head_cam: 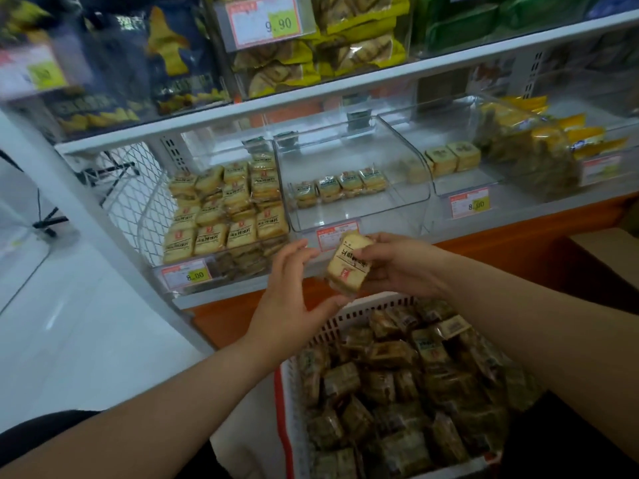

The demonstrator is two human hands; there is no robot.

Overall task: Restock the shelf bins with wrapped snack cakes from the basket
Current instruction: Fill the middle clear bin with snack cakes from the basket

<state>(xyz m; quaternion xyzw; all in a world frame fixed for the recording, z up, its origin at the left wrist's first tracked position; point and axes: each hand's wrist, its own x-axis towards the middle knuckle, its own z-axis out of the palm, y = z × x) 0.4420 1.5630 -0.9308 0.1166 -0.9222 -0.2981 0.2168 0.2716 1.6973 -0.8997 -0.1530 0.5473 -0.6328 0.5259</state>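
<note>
A white slotted plastic basket (294,392) sits nearest, heaped with glossy wrapped cakes (390,392). Above it, the right hand (397,267) pinches one pale, squarish cake (349,267) by its crinkly wrapper; the left hand (290,299) touches its lower corner, thumb under and fingers loosely spread. Beyond, on a white shelf (242,288), the clear left bin (221,271) is packed with matching cakes. The middle bin (359,216) holds one row of four packs, seemingly green-labelled. Pale floor (69,305) lies left.
</note>
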